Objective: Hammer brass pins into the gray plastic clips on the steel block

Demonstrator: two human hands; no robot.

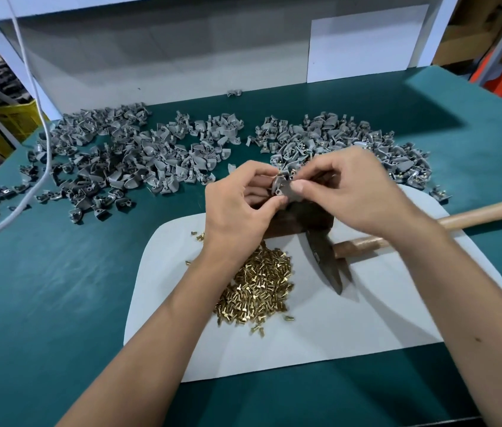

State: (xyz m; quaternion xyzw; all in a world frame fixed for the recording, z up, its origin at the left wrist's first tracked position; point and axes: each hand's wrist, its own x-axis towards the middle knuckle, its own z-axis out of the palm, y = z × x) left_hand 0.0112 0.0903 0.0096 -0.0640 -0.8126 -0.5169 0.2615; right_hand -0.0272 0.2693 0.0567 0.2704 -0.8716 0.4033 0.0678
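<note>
Both hands meet above the dark steel block (300,220) at the middle of the table. My left hand (240,204) and my right hand (345,192) pinch one gray plastic clip (283,188) between their fingertips, just over the block. A heap of brass pins (259,288) lies on the white mat (351,328) in front of the block, partly under my left wrist. The hammer lies on the mat to the right, its dark head (326,266) pointing toward me and its wooden handle (478,215) running off to the right under my right forearm.
A large pile of gray clips (126,155) covers the green table (43,303) at the back left, and a second pile of clips with brass pins (351,134) lies at the back right. A white cable (40,124) hangs down at the left. A white wall panel stands behind.
</note>
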